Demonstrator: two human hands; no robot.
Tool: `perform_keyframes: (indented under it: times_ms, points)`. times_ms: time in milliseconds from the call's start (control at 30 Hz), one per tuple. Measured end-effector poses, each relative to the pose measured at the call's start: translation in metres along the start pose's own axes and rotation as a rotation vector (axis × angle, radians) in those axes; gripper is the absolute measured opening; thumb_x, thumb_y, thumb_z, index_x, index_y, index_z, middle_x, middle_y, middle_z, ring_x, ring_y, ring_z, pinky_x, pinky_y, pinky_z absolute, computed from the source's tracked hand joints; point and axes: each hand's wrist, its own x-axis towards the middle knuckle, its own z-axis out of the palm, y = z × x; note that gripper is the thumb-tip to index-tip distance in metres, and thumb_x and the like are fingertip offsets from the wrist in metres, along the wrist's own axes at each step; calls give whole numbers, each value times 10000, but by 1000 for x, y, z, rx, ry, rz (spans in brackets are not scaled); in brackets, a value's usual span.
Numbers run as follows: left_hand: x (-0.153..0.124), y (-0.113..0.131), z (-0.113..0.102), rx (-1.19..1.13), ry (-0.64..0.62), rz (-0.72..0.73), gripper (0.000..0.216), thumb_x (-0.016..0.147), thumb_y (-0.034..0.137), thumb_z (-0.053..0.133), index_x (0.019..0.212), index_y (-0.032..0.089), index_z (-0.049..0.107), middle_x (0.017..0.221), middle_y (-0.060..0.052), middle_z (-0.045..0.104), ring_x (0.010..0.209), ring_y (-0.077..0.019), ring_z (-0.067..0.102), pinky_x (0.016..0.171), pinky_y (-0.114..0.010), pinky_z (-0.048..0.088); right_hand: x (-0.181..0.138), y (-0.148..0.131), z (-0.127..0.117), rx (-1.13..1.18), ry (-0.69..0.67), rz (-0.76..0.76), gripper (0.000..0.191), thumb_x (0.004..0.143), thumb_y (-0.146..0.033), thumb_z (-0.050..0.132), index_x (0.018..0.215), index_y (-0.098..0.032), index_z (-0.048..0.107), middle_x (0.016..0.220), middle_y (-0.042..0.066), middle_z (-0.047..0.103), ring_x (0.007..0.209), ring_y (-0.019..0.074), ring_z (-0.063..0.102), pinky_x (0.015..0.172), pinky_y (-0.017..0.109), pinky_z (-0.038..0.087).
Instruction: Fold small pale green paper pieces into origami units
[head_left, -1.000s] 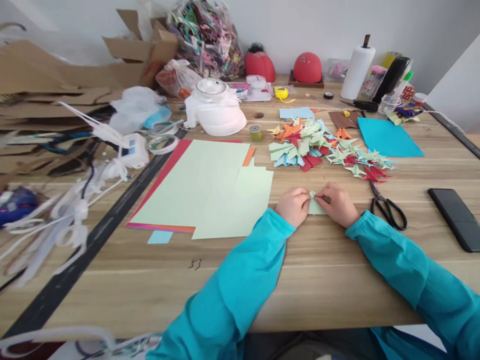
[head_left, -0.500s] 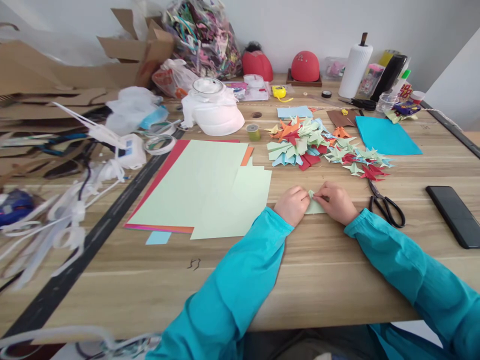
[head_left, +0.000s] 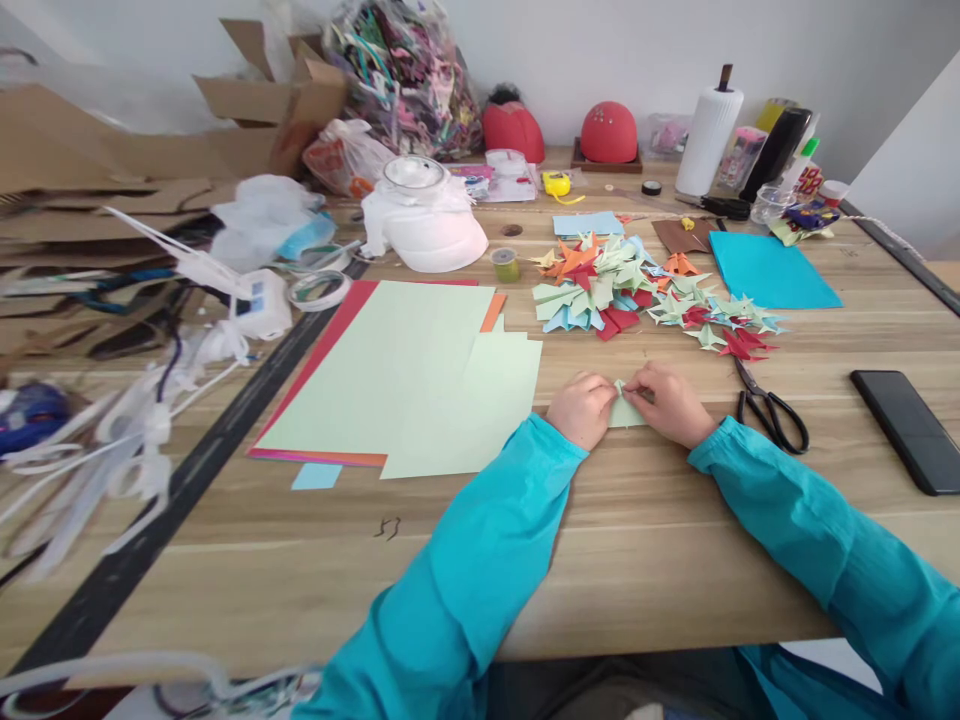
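A small piece of pale green paper (head_left: pixel 627 413), partly folded, lies on the wooden table between my hands. My left hand (head_left: pixel 582 410) pinches its left edge near the top, fingers closed. From the other side my right hand (head_left: pixel 669 403) grips the upper fold between thumb and fingertips. The fingers hide part of the fold. Just beyond them lies a heap of folded paper cranes (head_left: pixel 600 282) in green, red, orange and blue. Black-handled scissors (head_left: pixel 772 408) rest right of my right hand.
Left of my hands lie large sheets of green paper (head_left: pixel 375 370) over red and orange ones. A phone (head_left: pixel 907 430) is at the right, a blue square sheet (head_left: pixel 772 270) behind it. A spool of thread (head_left: pixel 505 265) stands near a white cap (head_left: pixel 427 225). Cables (head_left: pixel 142 450) clutter the left.
Both hands keep hold of the green paper in nearly the same place, with only slight finger movement at the fold. The view shifts a touch.
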Motion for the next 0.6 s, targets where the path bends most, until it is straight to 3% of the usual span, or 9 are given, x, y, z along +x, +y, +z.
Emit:
perform_keyframes:
  times_ms: [300,467,600]
  points:
    - [0,10,0,-84,123,-126,173,805,146,470,780,143,641,797,-53,656,758,-145,585,701,-263,496,0,-5,-3,-65,-23,-12,86,720,-216,580,783,-159,593,732,33,526,705,154,481,659,261,373]
    - [0,9,-1,-36,23,-55,179,790,127,467,755,145,642,780,-62,648,765,-166,579,713,-291,497,0,-7,-4,-64,-18,-7,78,722,-215,582,775,-159,596,737,36,534,711,155,486,668,265,374]
    - [-2,6,0,-60,-1,-114,187,737,99,514,881,129,628,895,-79,645,855,-176,581,781,-298,496,0,-7,-4,-46,-19,-6,103,730,-246,594,785,-159,592,749,41,544,709,154,494,663,266,382]
